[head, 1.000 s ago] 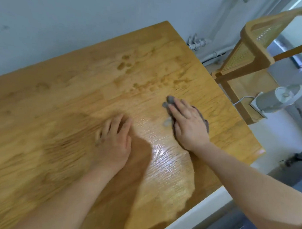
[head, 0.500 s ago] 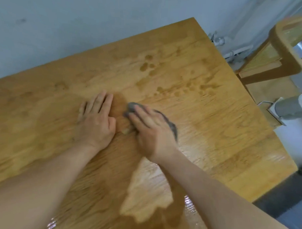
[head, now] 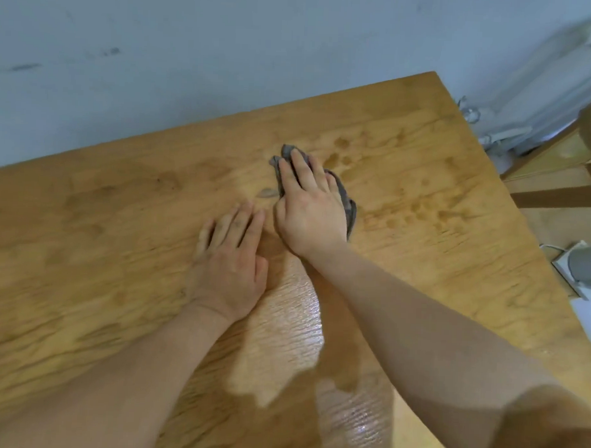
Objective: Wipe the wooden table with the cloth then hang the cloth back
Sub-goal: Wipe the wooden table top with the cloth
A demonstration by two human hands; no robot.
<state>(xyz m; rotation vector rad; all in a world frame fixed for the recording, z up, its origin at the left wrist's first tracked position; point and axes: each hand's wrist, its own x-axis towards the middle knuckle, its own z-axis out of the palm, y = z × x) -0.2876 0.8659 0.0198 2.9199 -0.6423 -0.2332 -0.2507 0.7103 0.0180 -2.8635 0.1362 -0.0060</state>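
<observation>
The wooden table (head: 102,244) fills most of the view, with damp marks and a wet shine near its front. My right hand (head: 306,204) lies flat on a small grey cloth (head: 350,207) near the table's middle, pressing it to the wood; only the cloth's edges show around my fingers. My left hand (head: 231,258) rests palm down on the table just left of the right hand, fingers together, holding nothing.
A pale wall (head: 193,52) runs along the table's far edge. A wooden chair (head: 588,140) stands off the right end, with white pipes (head: 539,108) behind it and a grey and white device (head: 584,267) on the floor.
My right hand has slid the cloth from the table's right side leftward and then farther away from me. My left hand has stayed flat on the table.
</observation>
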